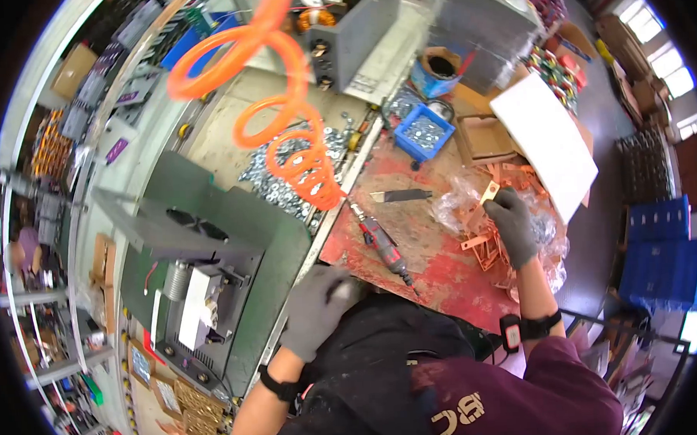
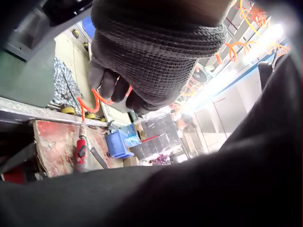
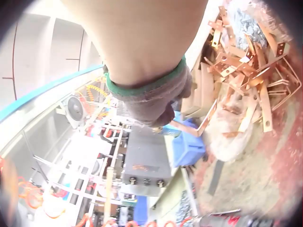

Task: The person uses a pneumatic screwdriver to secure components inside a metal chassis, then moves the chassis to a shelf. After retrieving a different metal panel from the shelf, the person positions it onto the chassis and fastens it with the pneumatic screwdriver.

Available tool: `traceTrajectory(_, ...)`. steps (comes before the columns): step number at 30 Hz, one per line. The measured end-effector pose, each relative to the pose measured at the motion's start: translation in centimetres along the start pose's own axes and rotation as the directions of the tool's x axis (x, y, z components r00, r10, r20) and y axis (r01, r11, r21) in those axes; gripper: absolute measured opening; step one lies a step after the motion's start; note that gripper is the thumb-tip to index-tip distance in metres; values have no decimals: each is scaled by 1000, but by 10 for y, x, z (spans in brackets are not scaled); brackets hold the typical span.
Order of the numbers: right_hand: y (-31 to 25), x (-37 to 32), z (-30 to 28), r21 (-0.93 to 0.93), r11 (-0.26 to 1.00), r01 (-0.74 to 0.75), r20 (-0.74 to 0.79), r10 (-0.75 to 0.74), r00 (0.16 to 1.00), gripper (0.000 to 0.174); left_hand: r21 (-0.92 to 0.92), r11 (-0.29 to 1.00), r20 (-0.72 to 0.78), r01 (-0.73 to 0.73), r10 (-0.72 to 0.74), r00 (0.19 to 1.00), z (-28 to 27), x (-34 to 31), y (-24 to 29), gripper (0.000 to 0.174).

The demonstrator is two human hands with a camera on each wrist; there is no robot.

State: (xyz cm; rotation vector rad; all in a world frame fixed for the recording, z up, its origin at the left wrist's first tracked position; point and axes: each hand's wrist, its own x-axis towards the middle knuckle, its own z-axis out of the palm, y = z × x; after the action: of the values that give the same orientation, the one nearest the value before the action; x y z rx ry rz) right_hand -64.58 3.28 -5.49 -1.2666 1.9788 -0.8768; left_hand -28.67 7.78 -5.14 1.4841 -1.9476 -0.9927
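The gloved right hand (image 1: 512,226) pinches a bent copper strip (image 1: 490,192) above a heap of copper pieces (image 1: 486,246); in the right wrist view the strip (image 3: 207,118) juts from the fingertips of that hand (image 3: 151,106). The gloved left hand (image 1: 319,308) is near the lap at the table's front edge, its fingers curled, with a small pale thing (image 1: 341,292) showing at them. In the left wrist view the curled fingers of this hand (image 2: 142,61) hide what they may hold. A red power driver (image 1: 383,245) lies on the red worktable (image 1: 445,291).
A blue bin of small metal parts (image 1: 423,132) stands at the table's back beside an open cardboard box (image 1: 485,139). A dark flat tool (image 1: 407,195) lies behind the driver. An orange coiled hose (image 1: 281,104) hangs over loose hardware (image 1: 284,174). A white board (image 1: 547,143) leans at the right.
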Motion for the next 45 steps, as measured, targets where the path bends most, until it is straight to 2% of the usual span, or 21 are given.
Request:
traceTrajectory(2, -61, -31, 20, 428, 897, -110, 279, -15, 960, 10, -358, 902, 342, 240, -113, 933, 20, 9, -13, 44)
traceTrajectory(4, -59, -48, 69, 598, 788, 147, 307, -395, 866, 4, -676, 420, 613, 605, -136, 779, 17, 11, 4, 58)
traceTrajectory(6, -85, -64, 107, 579, 703, 413, 294, -653, 698, 5, -764, -126, 644, 632, -124, 754, 19, 3, 1, 58)
traceTrajectory(8, -96, -66, 135, 587, 673, 450, 364, -716, 596, 8, -820, -329, 525, 467, -110, 844, 2, -11, -16, 55)
traceTrajectory(14, -109, -75, 216, 688, 617, 382, 549, -787, 282, 17, -945, -327, 114, -35, -427, 897, -27, -77, -29, 47)
traceTrajectory(16, -122, -78, 246, 690, 514, 510, 604, -797, -16, 23, -983, -173, 61, -57, -605, 794, -25, -104, -44, 44)
traceTrajectory(17, -101, -69, 273, 498, 457, 737, 641, -766, 42, 29, -987, -58, -79, -148, -632, 771, -19, -121, -57, 40)
traceTrajectory(18, -78, -59, 303, 352, 549, 758, 615, -746, 255, 42, -983, -44, -104, -177, -662, 743, -23, -136, -65, 40)
traceTrajectory(21, -81, -30, 361, -360, 529, 768, 653, -445, 613, 77, -967, 228, -253, -114, -913, 319, -41, -188, -83, 34)
traceTrajectory(22, -83, -25, 370, -352, 499, 792, 668, -459, 586, 73, -964, 236, -261, -119, -921, 290, -47, -209, -94, 34)
traceTrajectory(25, -119, -54, 376, -227, 638, 736, 828, -271, 491, 70, -849, 524, -527, 69, -849, -40, -62, -283, -141, 34)
traceTrajectory(27, -141, -78, 391, -551, 439, 710, 769, -64, 636, 69, -861, 508, -480, -29, -830, -283, -79, -326, -177, 40)
traceTrajectory(28, -136, -87, 392, -575, 458, 678, 640, -264, 721, 80, -865, 488, -432, -115, -841, -325, -87, -349, -192, 35)
traceTrajectory(31, -120, -81, 393, -673, 514, 532, 467, -261, 845, 93, -898, 411, -345, -153, -878, -332, -97, -409, -257, 32)
traceTrajectory(32, -110, -74, 391, -583, 685, 436, 432, -193, 881, 98, -842, 528, -540, 114, -826, -164, -90, -425, -283, 31)
traceTrajectory(34, -97, -70, 395, -477, 827, 299, 377, -115, 919, 103, -911, 232, -217, -340, -973, -81, -116, -407, -285, 31)
traceTrajectory(36, -91, -62, 399, -492, 794, 356, 424, -138, 895, 103, -854, 423, -387, 305, -906, 174, -112, -426, -316, 33)
traceTrajectory(38, -99, -75, 400, -495, 800, 338, 442, -103, 891, 100, -303, 455, -405, 837, -857, 320, -114, -434, -334, 36)
traceTrajectory(39, -89, -76, 404, -467, 829, 307, 460, -69, 885, 99, -804, 431, -353, 408, -900, 255, -115, -438, -335, 37)
traceTrajectory(40, -87, -81, 407, -483, 806, 343, 490, -75, 868, 98, -963, 197, -238, -185, -942, 235, -120, -438, -331, 38)
traceTrajectory(45, -111, -131, 419, -658, 637, 403, 534, 16, 846, 101, -972, 166, -195, -168, -966, 169, -138, -501, -363, 38)
